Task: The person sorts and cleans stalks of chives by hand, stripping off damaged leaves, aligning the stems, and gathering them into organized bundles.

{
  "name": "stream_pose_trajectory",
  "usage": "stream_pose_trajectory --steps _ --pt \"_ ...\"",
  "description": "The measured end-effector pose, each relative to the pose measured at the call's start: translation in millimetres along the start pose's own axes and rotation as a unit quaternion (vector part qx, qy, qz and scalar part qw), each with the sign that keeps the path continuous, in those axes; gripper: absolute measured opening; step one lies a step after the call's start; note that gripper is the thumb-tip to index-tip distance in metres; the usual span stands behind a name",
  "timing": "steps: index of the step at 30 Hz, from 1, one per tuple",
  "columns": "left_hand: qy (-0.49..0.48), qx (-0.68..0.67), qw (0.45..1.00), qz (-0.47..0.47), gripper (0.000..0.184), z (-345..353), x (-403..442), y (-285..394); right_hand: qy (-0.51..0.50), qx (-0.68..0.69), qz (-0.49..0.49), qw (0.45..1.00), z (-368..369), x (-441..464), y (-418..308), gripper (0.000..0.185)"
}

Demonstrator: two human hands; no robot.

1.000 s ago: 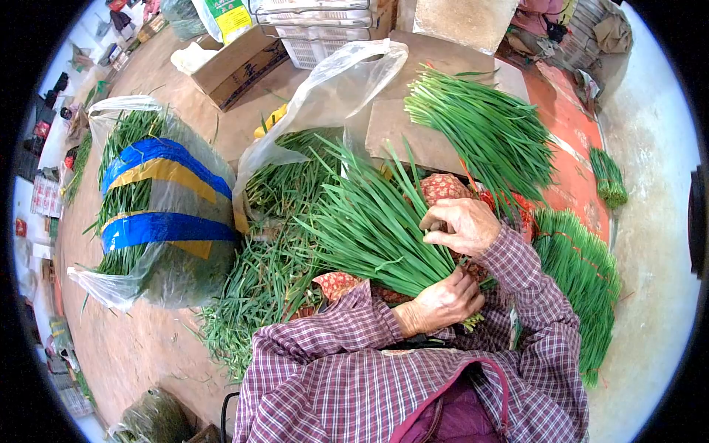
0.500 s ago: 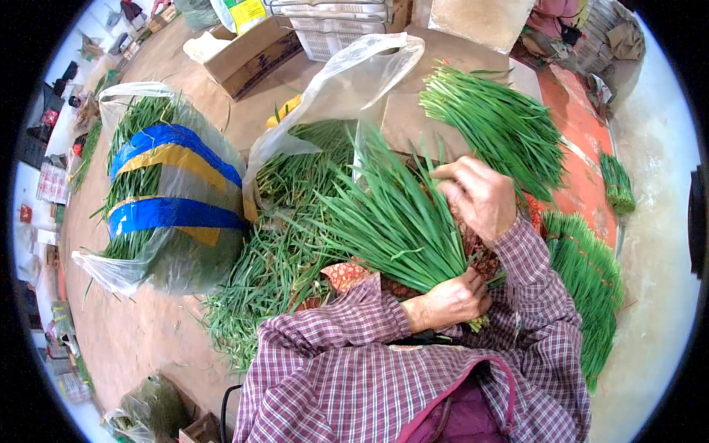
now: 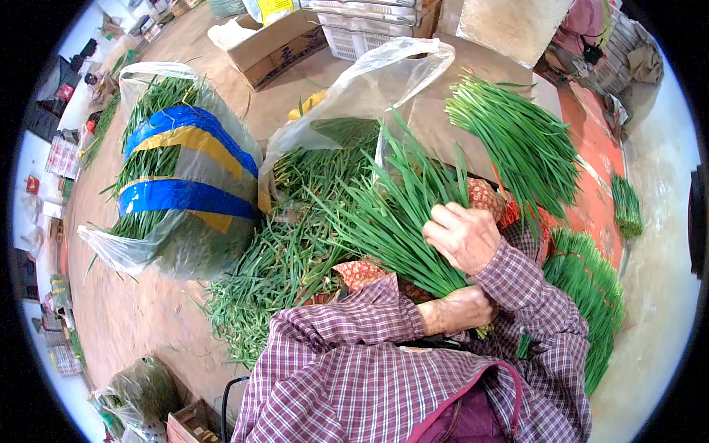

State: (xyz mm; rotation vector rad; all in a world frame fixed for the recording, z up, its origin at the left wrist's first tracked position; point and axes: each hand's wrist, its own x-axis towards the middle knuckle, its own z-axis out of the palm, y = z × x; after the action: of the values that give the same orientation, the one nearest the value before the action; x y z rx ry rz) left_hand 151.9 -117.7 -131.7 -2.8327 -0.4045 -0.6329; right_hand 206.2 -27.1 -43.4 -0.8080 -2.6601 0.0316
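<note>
My left hand (image 3: 456, 310) is closed round the lower stems of a fanned bunch of long green leaves (image 3: 402, 221), held over my lap. My right hand (image 3: 464, 238) is closed at the bunch's right side, just above the left, with its fingertips curled against the leaves; what they pinch is hidden. Beneath the bunch a red patterned cloth (image 3: 360, 275) shows. Loose leaves (image 3: 295, 244) lie heaped to the left, partly inside an open clear plastic bag (image 3: 347, 85). Another bunch (image 3: 513, 136) rests on cardboard at the upper right.
A stuffed clear bag with blue and yellow bands (image 3: 188, 170) stands at the left. Tied green bundles (image 3: 587, 295) lie at the right, a small one (image 3: 626, 207) beyond. A cardboard box (image 3: 277, 52) and white crate (image 3: 354, 37) stand at the back.
The view has shifted, so the surroundings appear farther right. My right hand has lifted off the leaves, then come back down against them, closer to my left hand, which keeps its hold on the stems.
</note>
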Motion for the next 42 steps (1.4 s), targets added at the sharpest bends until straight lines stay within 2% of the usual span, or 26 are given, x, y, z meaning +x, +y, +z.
stream_pose_trajectory --steps 2,6,7,9,11,12,13,15,17,21,29,32,36,40,42 --pt "-0.122 -0.037 0.991 0.029 0.019 -1.3 0.5 1.2 0.029 -0.004 0.011 1.000 -2.5 9.6 4.0 0.016" --pt "-0.129 -0.060 0.990 0.025 0.017 -7.9 3.0 -1.4 0.077 0.024 0.057 0.995 -19.9 32.7 15.0 0.013" --pt "-0.103 -0.045 0.993 0.019 0.017 -7.2 2.8 -1.1 0.104 0.055 0.079 0.990 -25.1 39.8 15.4 0.014" --pt "-0.077 -0.030 0.996 0.015 0.018 -1.4 2.6 1.2 0.092 0.086 0.105 0.987 -30.3 53.5 10.4 0.019" --pt "-0.043 0.029 0.999 0.002 0.019 10.6 1.6 5.7 0.092 0.214 0.100 0.967 -23.9 61.8 7.2 0.026" --pt "-0.043 0.029 0.999 0.002 0.019 9.2 1.7 5.3 0.029 0.203 0.092 0.974 -21.8 63.0 4.6 0.032" --pt "-0.057 0.012 0.998 0.004 0.020 7.7 1.3 5.1 0.021 0.169 0.064 0.983 -15.8 62.6 2.5 0.032" --pt "-0.072 -0.004 0.997 0.005 0.021 4.3 1.7 4.6 -0.037 0.129 0.085 0.987 -12.2 60.5 2.2 0.029" --pt "-0.157 -0.015 0.987 0.024 0.021 1.4 3.0 4.1 -0.014 0.063 0.097 0.993 8.2 49.7 22.4 0.025" --pt "-0.105 -0.022 0.994 0.007 0.022 16.5 1.0 7.8 -0.028 -0.004 0.156 0.987 0.4 30.2 41.8 0.022" --pt "-0.126 -0.030 0.992 0.007 0.022 11.5 3.9 6.4 -0.029 0.015 0.178 0.983 0.5 23.7 44.7 0.022" --pt "-0.097 -0.011 0.995 0.005 0.021 14.0 3.3 6.3 -0.036 0.005 0.166 0.985 1.9 28.0 43.7 0.034" --pt "-0.108 -0.024 0.994 0.011 0.021 9.4 4.8 4.3 -0.068 -0.001 0.154 0.986 5.8 28.0 36.0 0.047" --pt "-0.095 -0.023 0.995 -0.002 0.020 7.0 4.5 3.8 -0.050 -0.007 0.148 0.988 3.9 24.3 26.7 0.045" --pt "-0.093 -0.044 0.995 -0.009 0.021 11.6 4.0 5.8 -0.037 0.012 0.127 0.991 -1.4 22.7 21.5 0.036"
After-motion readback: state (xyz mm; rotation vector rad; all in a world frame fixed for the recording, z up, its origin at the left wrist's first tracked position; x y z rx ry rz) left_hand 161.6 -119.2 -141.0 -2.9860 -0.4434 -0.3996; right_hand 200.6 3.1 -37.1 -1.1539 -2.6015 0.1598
